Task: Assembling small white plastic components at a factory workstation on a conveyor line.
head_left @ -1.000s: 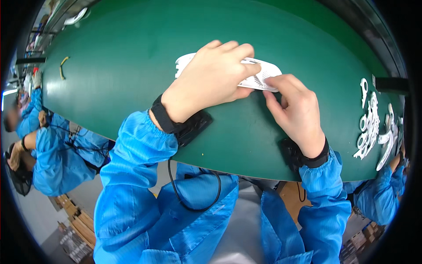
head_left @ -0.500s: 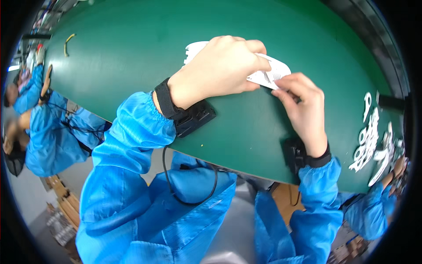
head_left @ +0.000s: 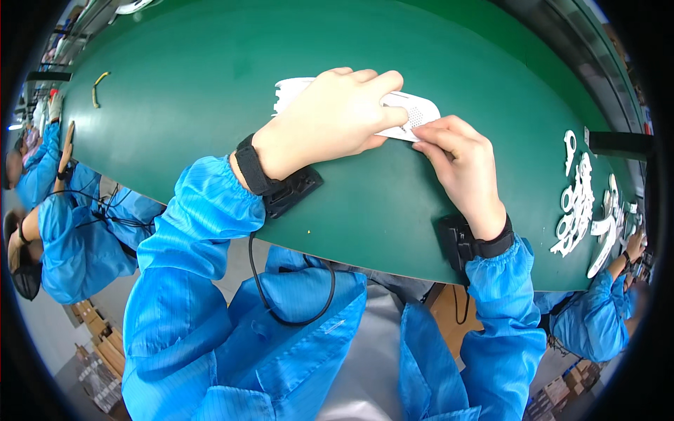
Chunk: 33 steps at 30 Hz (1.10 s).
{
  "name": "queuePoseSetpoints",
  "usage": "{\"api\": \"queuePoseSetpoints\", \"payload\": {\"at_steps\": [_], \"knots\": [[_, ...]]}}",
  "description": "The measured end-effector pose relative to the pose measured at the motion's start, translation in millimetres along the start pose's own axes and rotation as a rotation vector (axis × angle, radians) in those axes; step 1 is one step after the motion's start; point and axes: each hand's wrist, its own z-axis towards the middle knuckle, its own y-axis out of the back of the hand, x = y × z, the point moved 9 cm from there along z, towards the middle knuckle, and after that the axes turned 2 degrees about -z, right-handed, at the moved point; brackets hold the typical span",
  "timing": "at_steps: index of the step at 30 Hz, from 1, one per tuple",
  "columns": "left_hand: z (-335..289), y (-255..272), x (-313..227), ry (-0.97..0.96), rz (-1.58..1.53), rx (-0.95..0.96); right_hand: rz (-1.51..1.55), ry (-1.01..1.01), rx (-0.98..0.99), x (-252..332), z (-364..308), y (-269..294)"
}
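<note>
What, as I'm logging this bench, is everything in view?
Table: one, green, centre
Perforated part: one, white, upper middle
Loose parts: several overlapping, white, table's right
Strip: one, yellow, table's left
Curved piece: one, white, top left
Co-workers: at least three, blue-clad, both sides
Boxes: several, brown, lower corners
Wrist devices: two, black, wrists
Cable: one, black, lap
Sleeves: two, blue, forearms
Left hand: one, bare, gripping perforated part
Right hand: one, bare, pinching its edge

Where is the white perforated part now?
In the head view, the white part is above centre, over the green table, partly under the left hand, its right end pinched by the right hand.
</note>
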Motion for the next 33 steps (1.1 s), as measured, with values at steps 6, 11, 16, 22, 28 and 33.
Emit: {"api": "queuePoseSetpoints", "payload": {"at_steps": [6,11,16,22,28,33], "knots": [[6,8,14,0.06,-0.13,-0.043,-0.229,0.066,0.006,18,3,-1],[4,8,13,0.069,-0.089,-0.035,-0.232,0.044,0.029,19,3,-3],[5,3,19,0.135,-0.144,0.026,-0.276,0.029,0.031,16,-1,-2],[0,38,43,0.187,-0.434,-0.217,-0.048,-0.095,0.04,3,-2,0],[-49,48,135,0.432,-0.405,-0.592,-0.055,0.014,-0.072,-12,22,9],[-78,30,219,0.733,-0.536,-0.667,-0.152,-0.17,-0.267,-120,47,76]]}}
